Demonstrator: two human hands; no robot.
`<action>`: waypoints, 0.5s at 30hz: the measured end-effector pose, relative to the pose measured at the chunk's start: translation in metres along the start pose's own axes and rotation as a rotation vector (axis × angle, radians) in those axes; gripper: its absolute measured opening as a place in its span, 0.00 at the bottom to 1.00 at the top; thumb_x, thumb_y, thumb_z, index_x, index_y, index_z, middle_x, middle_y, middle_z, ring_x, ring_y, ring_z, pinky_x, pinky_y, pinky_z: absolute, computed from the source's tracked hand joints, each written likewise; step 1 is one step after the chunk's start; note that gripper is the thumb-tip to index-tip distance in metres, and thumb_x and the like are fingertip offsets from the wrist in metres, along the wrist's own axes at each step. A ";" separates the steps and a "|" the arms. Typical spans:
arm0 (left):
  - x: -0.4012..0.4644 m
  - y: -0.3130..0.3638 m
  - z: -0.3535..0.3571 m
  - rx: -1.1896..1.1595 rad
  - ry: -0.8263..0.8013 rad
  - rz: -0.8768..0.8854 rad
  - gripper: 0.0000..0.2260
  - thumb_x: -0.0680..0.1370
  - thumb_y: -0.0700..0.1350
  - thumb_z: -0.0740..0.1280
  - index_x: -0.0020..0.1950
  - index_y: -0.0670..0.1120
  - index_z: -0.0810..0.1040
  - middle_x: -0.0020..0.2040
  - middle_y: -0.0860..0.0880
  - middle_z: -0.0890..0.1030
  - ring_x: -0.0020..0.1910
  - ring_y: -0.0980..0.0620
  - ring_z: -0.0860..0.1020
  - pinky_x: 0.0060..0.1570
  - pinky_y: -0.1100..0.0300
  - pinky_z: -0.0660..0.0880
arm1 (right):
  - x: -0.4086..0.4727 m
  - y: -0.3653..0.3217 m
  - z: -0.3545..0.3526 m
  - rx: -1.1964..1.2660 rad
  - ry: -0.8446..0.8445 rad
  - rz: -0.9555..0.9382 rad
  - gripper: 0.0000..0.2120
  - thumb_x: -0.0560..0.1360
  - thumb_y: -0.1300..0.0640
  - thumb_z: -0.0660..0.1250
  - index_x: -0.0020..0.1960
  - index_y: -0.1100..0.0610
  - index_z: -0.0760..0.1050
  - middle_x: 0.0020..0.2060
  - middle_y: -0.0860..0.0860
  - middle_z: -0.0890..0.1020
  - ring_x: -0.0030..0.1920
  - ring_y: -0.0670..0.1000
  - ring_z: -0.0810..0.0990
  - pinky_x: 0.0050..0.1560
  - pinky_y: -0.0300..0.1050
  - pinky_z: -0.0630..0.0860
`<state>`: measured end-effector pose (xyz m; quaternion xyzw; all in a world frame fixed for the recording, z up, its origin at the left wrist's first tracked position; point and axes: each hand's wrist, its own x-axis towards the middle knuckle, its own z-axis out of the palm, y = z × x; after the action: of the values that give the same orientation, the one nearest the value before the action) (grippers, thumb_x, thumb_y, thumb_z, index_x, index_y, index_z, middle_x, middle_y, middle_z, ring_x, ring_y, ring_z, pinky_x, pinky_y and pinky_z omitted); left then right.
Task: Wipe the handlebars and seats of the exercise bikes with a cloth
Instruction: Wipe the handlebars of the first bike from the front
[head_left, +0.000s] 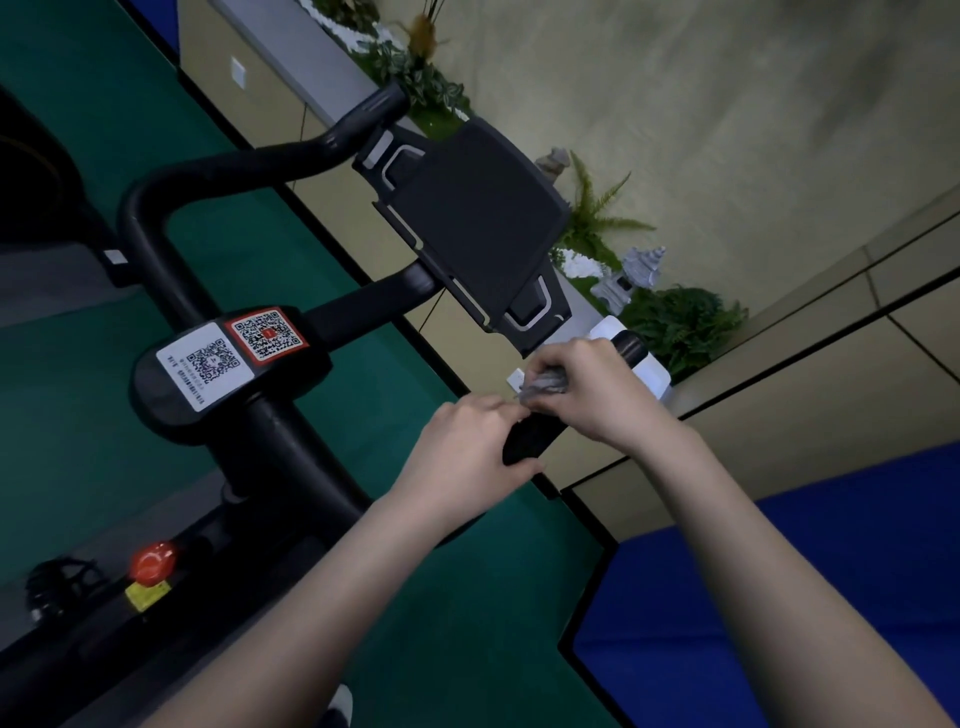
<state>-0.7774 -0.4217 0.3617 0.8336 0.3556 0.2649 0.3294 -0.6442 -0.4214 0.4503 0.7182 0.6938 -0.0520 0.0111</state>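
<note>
A black exercise bike fills the left and middle of the view. Its black handlebar (156, 197) curves from the upper left round the dark console (483, 218), and the right grip (524, 439) comes out under my hands. My right hand (597, 389) grips a crumpled grey cloth (545, 384) wrapped against that right grip. Just below it, my left hand (467, 452) curls round the same bar, its fingertips touching the cloth. The bar's tip (626, 345) shows past my right hand. No seat is in view.
Two QR stickers (234, 353) sit on the stem block. A red knob (153, 561) and a pedal (57, 582) lie at lower left. Behind the bike runs a low ledge with ferns (675, 322) and stone ornaments. Green floor lies below, a blue mat (779, 597) at right.
</note>
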 end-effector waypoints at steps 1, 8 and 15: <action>0.000 0.000 0.000 -0.001 -0.002 0.001 0.22 0.74 0.57 0.69 0.64 0.49 0.75 0.54 0.51 0.78 0.56 0.49 0.73 0.56 0.56 0.69 | 0.001 0.000 0.000 -0.001 -0.001 0.004 0.03 0.70 0.59 0.72 0.40 0.55 0.78 0.36 0.52 0.81 0.43 0.52 0.77 0.43 0.40 0.63; -0.001 -0.002 0.000 -0.035 0.000 0.004 0.22 0.74 0.57 0.68 0.65 0.50 0.75 0.54 0.52 0.78 0.57 0.52 0.73 0.56 0.57 0.69 | 0.005 0.015 -0.005 -0.143 0.260 0.077 0.02 0.71 0.65 0.67 0.42 0.59 0.78 0.38 0.56 0.80 0.47 0.57 0.74 0.50 0.50 0.70; -0.001 -0.002 0.001 -0.029 0.013 0.011 0.22 0.74 0.59 0.68 0.65 0.51 0.75 0.55 0.54 0.77 0.57 0.54 0.72 0.57 0.60 0.67 | -0.006 0.033 -0.008 0.010 0.514 0.082 0.02 0.72 0.65 0.70 0.42 0.60 0.79 0.40 0.53 0.81 0.49 0.57 0.72 0.49 0.49 0.65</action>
<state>-0.7777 -0.4218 0.3595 0.8289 0.3493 0.2773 0.3378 -0.6110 -0.4275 0.4571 0.7352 0.6440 0.1294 -0.1671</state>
